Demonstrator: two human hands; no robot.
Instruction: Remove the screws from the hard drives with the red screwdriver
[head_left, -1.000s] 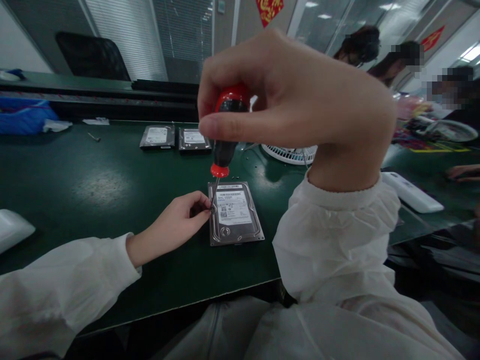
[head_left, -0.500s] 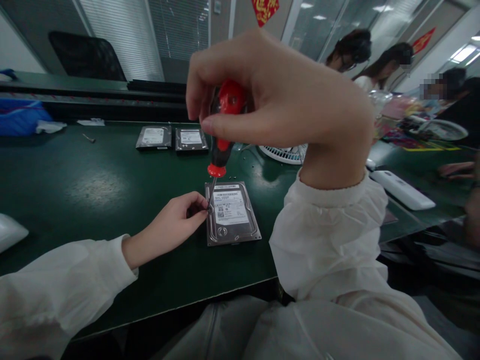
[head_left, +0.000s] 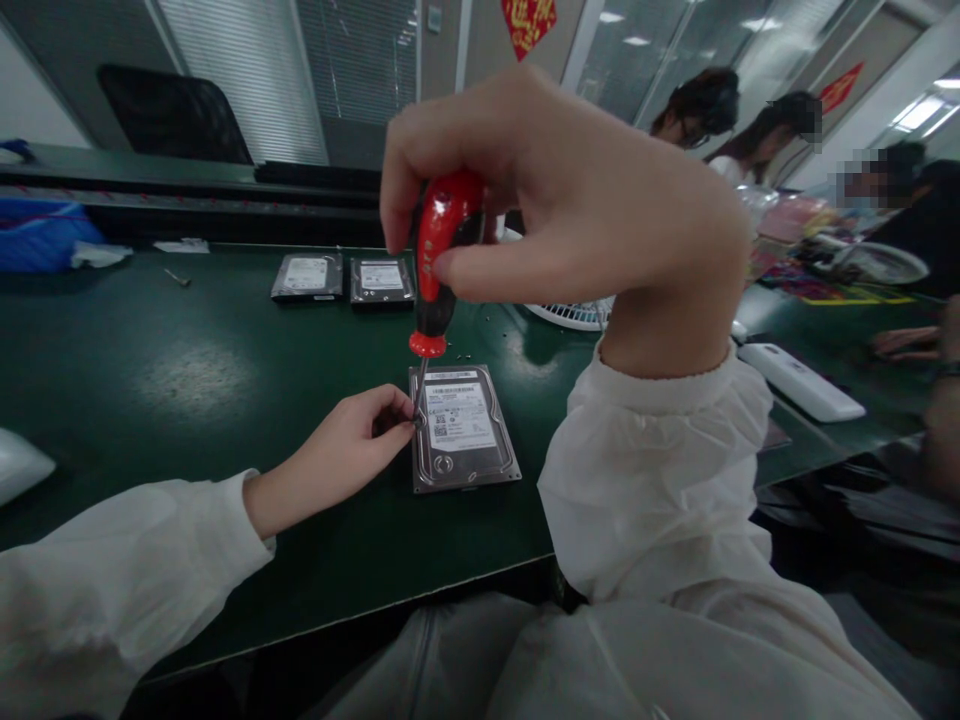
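Observation:
A hard disk drive with a white label lies flat on the green table in front of me. My right hand grips the red and black handle of a screwdriver from above. Its shaft points down, slightly tilted, to the drive's left edge. At that same spot the thumb and finger of my left hand are pinched together beside the tip. Whatever lies between those fingertips is too small and hidden to make out. Loose screws are scattered just behind the drive.
Two more hard drives lie farther back. Behind my right wrist is a white round basket. A long white object rests to the right, near another person's hand. A blue bin stands at the far left.
The screwdriver handle has turned in my right hand, showing more of its red side, and leans slightly less. My right thumb has shifted along it. The left hand and drive stay in place.

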